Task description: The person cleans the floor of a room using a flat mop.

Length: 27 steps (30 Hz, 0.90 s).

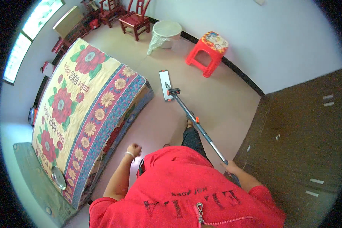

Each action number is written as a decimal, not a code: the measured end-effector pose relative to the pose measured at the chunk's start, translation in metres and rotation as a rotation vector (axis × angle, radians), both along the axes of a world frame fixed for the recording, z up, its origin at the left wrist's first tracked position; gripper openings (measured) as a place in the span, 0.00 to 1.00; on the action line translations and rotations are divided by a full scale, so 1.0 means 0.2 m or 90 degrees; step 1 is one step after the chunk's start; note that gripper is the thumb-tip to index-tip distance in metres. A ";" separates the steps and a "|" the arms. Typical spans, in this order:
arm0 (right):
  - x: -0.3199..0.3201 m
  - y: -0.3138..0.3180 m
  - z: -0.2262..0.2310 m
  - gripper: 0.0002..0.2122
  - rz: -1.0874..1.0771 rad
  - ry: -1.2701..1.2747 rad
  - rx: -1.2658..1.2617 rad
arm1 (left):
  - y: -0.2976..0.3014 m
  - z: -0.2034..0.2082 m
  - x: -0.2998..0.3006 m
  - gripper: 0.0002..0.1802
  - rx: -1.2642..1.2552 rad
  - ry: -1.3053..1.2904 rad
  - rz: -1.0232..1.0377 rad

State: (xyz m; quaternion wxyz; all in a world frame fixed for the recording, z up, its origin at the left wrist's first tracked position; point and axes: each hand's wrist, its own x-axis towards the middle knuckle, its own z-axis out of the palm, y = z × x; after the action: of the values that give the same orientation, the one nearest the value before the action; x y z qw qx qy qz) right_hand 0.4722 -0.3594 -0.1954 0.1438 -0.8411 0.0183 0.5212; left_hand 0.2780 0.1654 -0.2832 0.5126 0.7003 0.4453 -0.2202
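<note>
My right hand (231, 167) is wrapped round the upper end of a grey flat mop (186, 110), low at the right. The mop's pole slants away to the far left, with an orange catch partway along it. Its long, narrow white head (165, 84) with orange ends lies on the floor. Loosely curled, my left hand (134, 149) hangs beside the bed, a white band at its wrist. Nothing shows in its fingers.
To the left stands a bed (98, 91) with a flowered cover and a round metal tray (58, 178). Along the far wall are wooden chairs (135, 19), a lidded white bin (167, 28) with a plastic bag, and a red stool (208, 53). A dark cabinet (292, 125) fills the right.
</note>
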 end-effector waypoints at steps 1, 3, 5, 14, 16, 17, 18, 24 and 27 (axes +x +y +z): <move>0.04 0.01 0.03 0.15 -0.094 0.045 -0.041 | -0.06 0.08 0.00 0.15 0.115 0.063 -0.176; 0.23 0.10 0.06 0.15 -0.063 0.041 -0.035 | -0.11 -0.14 -0.27 0.19 0.029 0.247 -0.255; 0.44 0.13 0.01 0.15 -0.080 0.026 -0.049 | -0.22 0.22 -0.02 0.20 -0.050 0.296 -0.140; 1.62 1.32 -0.24 0.15 0.152 0.087 0.160 | -0.22 0.23 0.69 0.18 0.021 0.208 -0.080; 1.77 1.60 -0.16 0.13 0.103 0.131 0.204 | -0.17 0.23 0.95 0.17 0.143 0.013 0.042; 1.83 1.68 -0.15 0.12 0.075 0.125 0.229 | -0.13 0.34 1.18 0.15 0.048 -0.031 0.135; 1.88 1.74 -0.15 0.12 0.092 0.133 0.233 | -0.11 0.37 1.27 0.13 0.067 -0.107 0.158; 2.14 1.54 -0.28 0.15 0.231 0.028 0.175 | -0.04 0.41 1.41 0.15 0.048 -0.049 0.206; 2.18 1.22 -0.13 0.19 0.259 -0.041 0.100 | -0.11 0.20 1.08 0.18 0.126 0.151 0.054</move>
State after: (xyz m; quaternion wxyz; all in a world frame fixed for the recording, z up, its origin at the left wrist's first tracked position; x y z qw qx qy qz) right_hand 0.9081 -0.1155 -0.2217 0.1016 -0.8300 -0.1971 0.5119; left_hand 0.4944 0.1441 -0.2434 0.3939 0.6966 0.5517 -0.2348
